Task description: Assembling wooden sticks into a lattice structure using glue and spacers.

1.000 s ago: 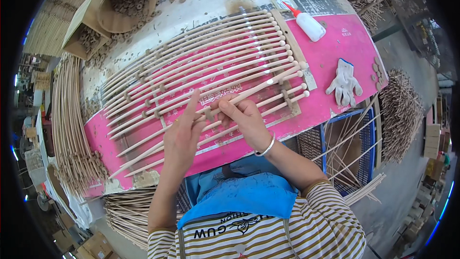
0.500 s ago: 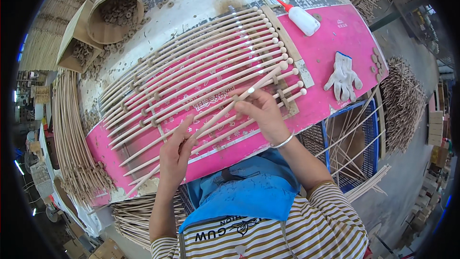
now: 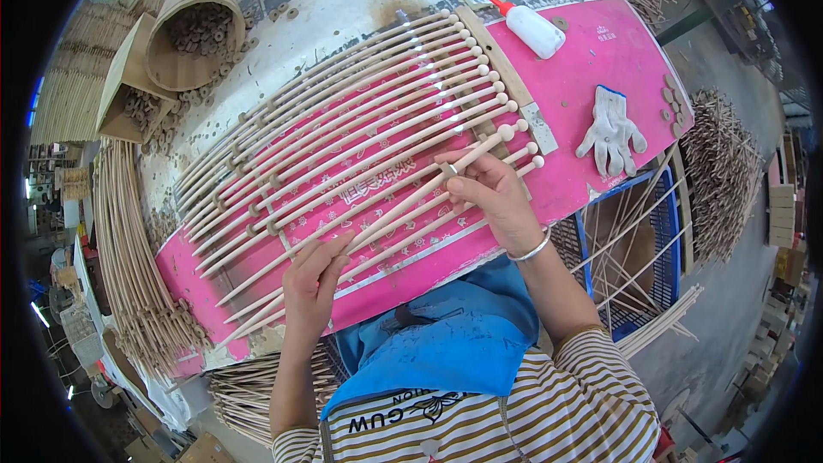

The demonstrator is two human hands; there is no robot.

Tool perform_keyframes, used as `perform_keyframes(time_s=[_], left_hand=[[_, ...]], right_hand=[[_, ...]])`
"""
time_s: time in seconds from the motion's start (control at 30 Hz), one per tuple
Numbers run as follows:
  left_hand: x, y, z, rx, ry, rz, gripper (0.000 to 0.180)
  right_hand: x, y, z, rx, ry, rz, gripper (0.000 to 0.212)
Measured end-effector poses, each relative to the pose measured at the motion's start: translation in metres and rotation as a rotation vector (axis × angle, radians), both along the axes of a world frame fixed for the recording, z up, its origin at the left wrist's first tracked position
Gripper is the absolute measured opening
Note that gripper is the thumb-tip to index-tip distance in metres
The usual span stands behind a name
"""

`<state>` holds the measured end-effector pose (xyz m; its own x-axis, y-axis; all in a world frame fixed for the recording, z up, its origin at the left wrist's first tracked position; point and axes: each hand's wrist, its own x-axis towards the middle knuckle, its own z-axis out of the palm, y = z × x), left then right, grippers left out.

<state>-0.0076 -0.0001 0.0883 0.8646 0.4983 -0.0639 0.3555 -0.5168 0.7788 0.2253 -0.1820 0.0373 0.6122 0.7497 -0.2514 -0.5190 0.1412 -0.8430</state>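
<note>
1. Over the pink mat: ball-ended stick, aslant; right hand pinched at its ring.
2. Left hand part-curled lower down; hold unclear.
3. Likely ring positioning; next calls for steadiness.

the left hand hides part of the held stick.

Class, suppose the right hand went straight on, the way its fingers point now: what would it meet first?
Beyond the held stick, the right hand would probably meet the nearest laid-out stick up and to the left; depth is unclear, so it might pass above.
</note>
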Motion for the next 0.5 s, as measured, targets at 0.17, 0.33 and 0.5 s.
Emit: perform_keyframes(time_s=[0.17, 0.33, 0.5], left_hand=[[0.004, -0.001, 0.001, 0.018, 0.019, -0.041, 0.032], [0.007, -0.003, -0.003, 0.028, -0.014, -0.054, 0.034], [0.008, -0.009, -0.011, 0.117, -0.015, -0.1, 0.035]], right_hand=[[0.006, -0.018, -0.01, -0.142, -0.103, -0.01, 0.033], [0.005, -0.025, 0.0, -0.058, -0.049, -0.001, 0.03], [0.005, -0.042, 0.0, -0.338, -0.228, -0.067, 0.021]])
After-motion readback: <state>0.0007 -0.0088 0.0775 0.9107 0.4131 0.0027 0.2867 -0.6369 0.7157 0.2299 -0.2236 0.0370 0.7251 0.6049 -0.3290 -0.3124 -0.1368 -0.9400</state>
